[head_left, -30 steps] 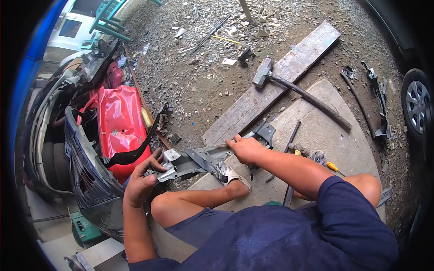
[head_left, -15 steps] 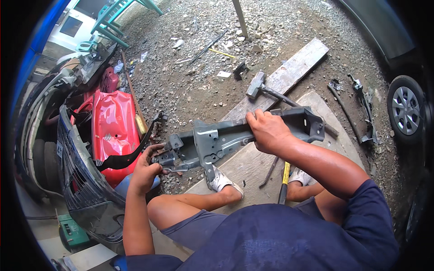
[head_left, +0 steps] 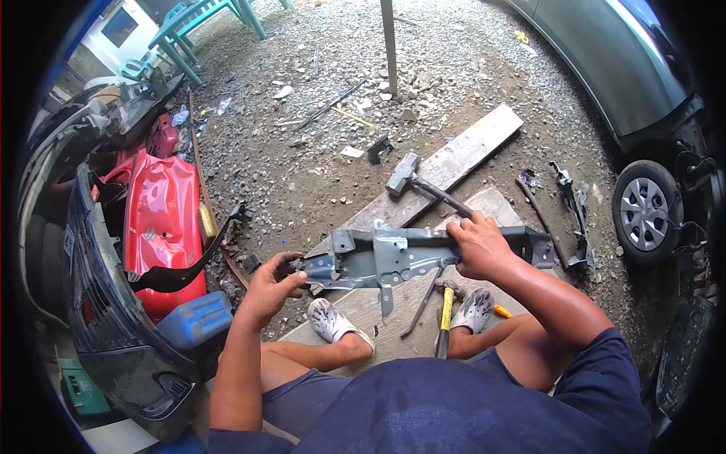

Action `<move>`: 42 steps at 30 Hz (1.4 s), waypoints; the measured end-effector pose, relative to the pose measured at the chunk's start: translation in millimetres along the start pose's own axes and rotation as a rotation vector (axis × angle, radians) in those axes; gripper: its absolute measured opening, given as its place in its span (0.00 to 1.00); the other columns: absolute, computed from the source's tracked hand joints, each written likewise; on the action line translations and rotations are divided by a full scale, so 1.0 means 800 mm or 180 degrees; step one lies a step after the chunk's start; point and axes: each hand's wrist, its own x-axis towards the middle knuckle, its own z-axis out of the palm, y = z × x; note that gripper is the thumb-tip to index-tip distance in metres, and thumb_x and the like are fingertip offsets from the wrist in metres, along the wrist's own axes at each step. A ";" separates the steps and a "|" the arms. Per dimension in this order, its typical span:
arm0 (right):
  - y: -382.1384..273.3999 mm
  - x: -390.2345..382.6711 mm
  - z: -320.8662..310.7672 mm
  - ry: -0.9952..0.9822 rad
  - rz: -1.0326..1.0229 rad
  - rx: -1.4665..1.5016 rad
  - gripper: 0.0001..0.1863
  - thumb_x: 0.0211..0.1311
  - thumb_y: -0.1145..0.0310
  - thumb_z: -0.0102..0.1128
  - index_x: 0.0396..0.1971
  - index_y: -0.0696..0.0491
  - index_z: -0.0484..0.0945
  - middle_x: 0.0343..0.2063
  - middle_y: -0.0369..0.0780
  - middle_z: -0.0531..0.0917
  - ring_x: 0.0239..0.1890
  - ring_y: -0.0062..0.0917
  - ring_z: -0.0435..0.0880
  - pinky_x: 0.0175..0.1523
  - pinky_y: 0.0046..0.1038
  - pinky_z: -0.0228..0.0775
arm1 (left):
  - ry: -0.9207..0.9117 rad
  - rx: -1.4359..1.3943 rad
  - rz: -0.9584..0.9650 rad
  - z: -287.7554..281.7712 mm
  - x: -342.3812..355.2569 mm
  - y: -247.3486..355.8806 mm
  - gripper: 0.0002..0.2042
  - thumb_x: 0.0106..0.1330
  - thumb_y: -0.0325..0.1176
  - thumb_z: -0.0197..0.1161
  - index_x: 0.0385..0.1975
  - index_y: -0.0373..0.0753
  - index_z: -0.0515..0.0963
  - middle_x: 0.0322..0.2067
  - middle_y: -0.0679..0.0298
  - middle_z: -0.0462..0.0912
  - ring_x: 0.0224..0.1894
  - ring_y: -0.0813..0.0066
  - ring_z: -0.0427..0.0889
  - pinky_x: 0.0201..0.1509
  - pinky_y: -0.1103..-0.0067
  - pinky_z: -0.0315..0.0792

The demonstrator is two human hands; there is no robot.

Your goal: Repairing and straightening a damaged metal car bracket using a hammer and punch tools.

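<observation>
Now both forearms reach upward, the left hand [head_left: 266, 293] and right hand [head_left: 482, 246] holding the long grey metal part [head_left: 393, 257] crosswise above the slab [head_left: 495, 203]. Beside the dark bumper [head_left: 125, 333], a blue jerrycan [head_left: 197, 319], contents hidden. Left thumb and fingers pinch one end; right fingers curl over its top edge.
</observation>
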 end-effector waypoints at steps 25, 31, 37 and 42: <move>0.246 -0.156 0.077 -0.0342 0.1905 -0.0008 0.44 0.37 0.70 0.77 0.63 0.51 0.75 0.49 0.45 0.76 0.56 0.46 0.74 0.66 0.44 0.67 | 0.0408 0.3127 0.0268 0.277 0.532 -0.084 0.42 0.57 0.54 0.81 0.65 0.32 0.71 0.64 0.47 0.81 0.68 0.49 0.78 0.72 0.62 0.74; 0.247 -0.120 0.069 -0.0255 0.1782 -0.0262 0.46 0.35 0.73 0.77 0.65 0.51 0.75 0.45 0.45 0.74 0.53 0.46 0.73 0.66 0.43 0.66 | 0.0072 0.2555 0.0099 0.296 0.599 -0.121 0.35 0.62 0.47 0.79 0.61 0.30 0.73 0.60 0.45 0.83 0.67 0.48 0.79 0.72 0.62 0.74; 0.252 -0.049 0.047 -0.0275 0.1266 -0.0568 0.47 0.36 0.71 0.79 0.66 0.48 0.75 0.46 0.44 0.74 0.56 0.44 0.72 0.67 0.44 0.64 | 0.0179 0.2732 -0.0170 0.280 0.517 -0.155 0.30 0.62 0.46 0.78 0.56 0.30 0.78 0.53 0.42 0.87 0.60 0.46 0.85 0.65 0.61 0.79; 0.276 0.072 0.052 -0.0134 0.0583 -0.0899 0.43 0.42 0.69 0.76 0.67 0.45 0.75 0.48 0.44 0.75 0.58 0.42 0.73 0.69 0.42 0.61 | 0.0432 0.2694 -0.0741 0.250 0.386 -0.225 0.35 0.60 0.52 0.79 0.55 0.27 0.77 0.47 0.41 0.89 0.52 0.43 0.89 0.59 0.60 0.82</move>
